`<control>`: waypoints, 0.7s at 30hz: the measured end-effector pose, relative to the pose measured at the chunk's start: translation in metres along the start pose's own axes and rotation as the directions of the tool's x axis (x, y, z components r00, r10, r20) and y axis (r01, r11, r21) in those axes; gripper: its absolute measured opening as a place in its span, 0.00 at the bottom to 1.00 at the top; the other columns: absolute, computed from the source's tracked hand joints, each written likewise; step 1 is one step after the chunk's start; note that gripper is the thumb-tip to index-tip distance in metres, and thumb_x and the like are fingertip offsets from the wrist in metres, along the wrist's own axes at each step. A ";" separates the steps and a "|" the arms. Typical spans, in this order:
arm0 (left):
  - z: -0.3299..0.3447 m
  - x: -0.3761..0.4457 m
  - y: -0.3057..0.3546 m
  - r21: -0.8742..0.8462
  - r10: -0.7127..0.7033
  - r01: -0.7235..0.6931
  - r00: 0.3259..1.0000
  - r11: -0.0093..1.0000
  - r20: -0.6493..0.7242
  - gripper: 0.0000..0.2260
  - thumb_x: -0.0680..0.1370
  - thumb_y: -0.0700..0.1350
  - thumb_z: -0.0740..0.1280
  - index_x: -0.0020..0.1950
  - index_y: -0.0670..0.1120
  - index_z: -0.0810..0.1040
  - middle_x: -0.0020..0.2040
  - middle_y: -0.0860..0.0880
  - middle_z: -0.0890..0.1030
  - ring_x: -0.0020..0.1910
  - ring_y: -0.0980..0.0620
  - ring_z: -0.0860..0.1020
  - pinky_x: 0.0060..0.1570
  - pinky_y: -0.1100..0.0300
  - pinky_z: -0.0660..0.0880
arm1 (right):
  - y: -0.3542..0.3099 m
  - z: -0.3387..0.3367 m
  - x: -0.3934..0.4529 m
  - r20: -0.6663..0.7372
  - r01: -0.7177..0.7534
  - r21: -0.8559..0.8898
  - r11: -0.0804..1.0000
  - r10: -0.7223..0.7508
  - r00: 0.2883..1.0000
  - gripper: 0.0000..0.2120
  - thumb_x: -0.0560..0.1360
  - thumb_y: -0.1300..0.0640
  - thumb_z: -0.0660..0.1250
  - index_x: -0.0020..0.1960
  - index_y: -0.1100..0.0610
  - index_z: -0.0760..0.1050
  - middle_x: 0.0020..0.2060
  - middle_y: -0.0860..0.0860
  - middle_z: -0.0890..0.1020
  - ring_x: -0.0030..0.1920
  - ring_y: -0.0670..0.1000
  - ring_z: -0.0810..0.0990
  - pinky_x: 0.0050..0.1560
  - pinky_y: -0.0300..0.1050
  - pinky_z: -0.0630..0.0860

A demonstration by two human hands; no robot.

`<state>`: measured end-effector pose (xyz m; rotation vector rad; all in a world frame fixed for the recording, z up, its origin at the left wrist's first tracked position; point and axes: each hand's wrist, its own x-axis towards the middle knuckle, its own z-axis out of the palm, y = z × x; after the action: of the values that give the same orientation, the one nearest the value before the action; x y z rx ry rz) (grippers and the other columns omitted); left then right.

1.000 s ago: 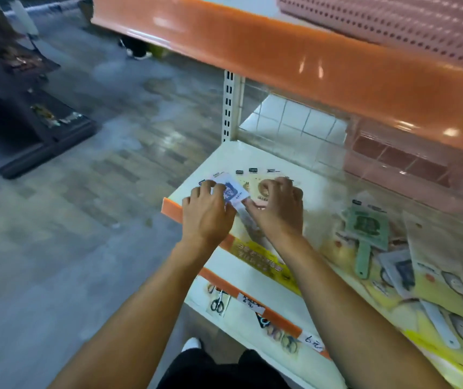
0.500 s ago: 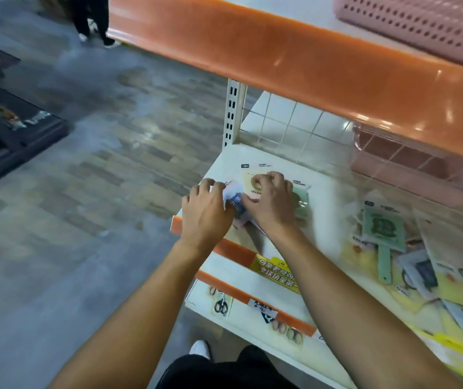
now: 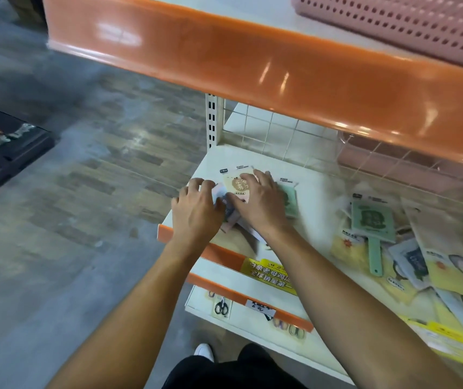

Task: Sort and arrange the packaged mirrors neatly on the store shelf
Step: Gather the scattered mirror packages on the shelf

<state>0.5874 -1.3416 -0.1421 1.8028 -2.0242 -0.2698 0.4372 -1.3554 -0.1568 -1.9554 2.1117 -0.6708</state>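
Note:
At the left end of the white shelf (image 3: 317, 192) lies a small stack of packaged mirrors: a beige pack (image 3: 238, 184) on top, a green pack (image 3: 290, 202) to its right and a blue-printed pack (image 3: 228, 212) at the front. My left hand (image 3: 196, 210) holds the blue pack's left edge between thumb and fingers. Laid flat with spread fingers, my right hand (image 3: 258, 202) presses on the beige and green packs. A loose heap of mirror packs, among them a green hand mirror (image 3: 373, 223), covers the right of the shelf.
The orange edge of the upper shelf (image 3: 252, 66) hangs close above, carrying a pink basket (image 3: 393, 23). A slotted post (image 3: 213, 119) and wire grid stand behind. Packaged scissors (image 3: 220, 306) lie on the lower shelf. A dark display stand (image 3: 0, 147) sits across the aisle.
Both hands have moved a little deeper onto the shelf and brought the blue pack down against the stack. The right hand has flattened over the packs.

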 end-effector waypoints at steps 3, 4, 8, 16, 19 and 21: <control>0.002 0.003 0.014 -0.044 0.054 -0.054 0.999 0.998 -0.001 0.20 0.73 0.51 0.61 0.62 0.44 0.75 0.64 0.43 0.75 0.57 0.37 0.75 0.51 0.46 0.71 | 0.004 -0.014 -0.005 -0.105 -0.013 0.011 1.000 0.014 0.994 0.24 0.74 0.42 0.68 0.65 0.54 0.74 0.63 0.52 0.75 0.65 0.56 0.71 0.63 0.51 0.70; 0.003 0.004 0.019 -0.055 0.079 -0.079 0.997 0.995 0.006 0.20 0.74 0.51 0.61 0.63 0.44 0.74 0.65 0.43 0.74 0.58 0.37 0.74 0.52 0.45 0.71 | 0.006 -0.020 -0.007 -0.134 -0.023 0.018 1.000 0.025 0.991 0.23 0.74 0.42 0.68 0.64 0.54 0.74 0.61 0.52 0.76 0.64 0.55 0.72 0.61 0.50 0.71; 0.011 0.007 0.044 -0.064 0.181 -0.178 0.983 0.982 0.042 0.18 0.77 0.49 0.64 0.65 0.45 0.72 0.67 0.44 0.72 0.61 0.38 0.72 0.56 0.45 0.68 | 0.024 -0.047 -0.021 -0.153 -0.119 0.016 0.993 0.120 0.981 0.24 0.76 0.45 0.66 0.68 0.53 0.70 0.65 0.52 0.74 0.67 0.55 0.71 0.64 0.52 0.71; 0.037 -0.012 0.113 -0.166 0.378 -0.353 0.913 0.921 0.153 0.20 0.75 0.49 0.66 0.66 0.46 0.72 0.64 0.44 0.73 0.60 0.38 0.73 0.55 0.45 0.71 | 0.077 -0.093 -0.074 -0.173 -0.391 0.001 0.920 0.385 0.907 0.25 0.77 0.46 0.64 0.72 0.51 0.66 0.70 0.52 0.69 0.69 0.57 0.69 0.65 0.53 0.69; 0.053 -0.023 0.138 -0.204 0.461 -0.428 0.873 0.881 0.160 0.19 0.76 0.49 0.65 0.66 0.46 0.72 0.65 0.44 0.73 0.61 0.39 0.73 0.56 0.46 0.72 | 0.097 -0.109 -0.098 -0.202 -0.463 -0.003 0.886 0.453 0.868 0.25 0.77 0.46 0.63 0.72 0.52 0.66 0.68 0.53 0.70 0.67 0.57 0.71 0.62 0.53 0.70; 0.059 -0.030 0.156 -0.213 0.502 -0.465 0.847 0.859 0.174 0.19 0.77 0.50 0.64 0.67 0.46 0.71 0.66 0.45 0.72 0.61 0.39 0.73 0.57 0.46 0.72 | 0.113 -0.119 -0.113 -0.232 -0.495 -0.027 0.868 0.476 0.848 0.24 0.77 0.47 0.64 0.70 0.54 0.67 0.67 0.54 0.71 0.67 0.58 0.70 0.60 0.52 0.70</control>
<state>0.4238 -1.2977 -0.1367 1.1462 -2.4530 -0.4844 0.2981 -1.2178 -0.1211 -1.3238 2.6647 -0.7203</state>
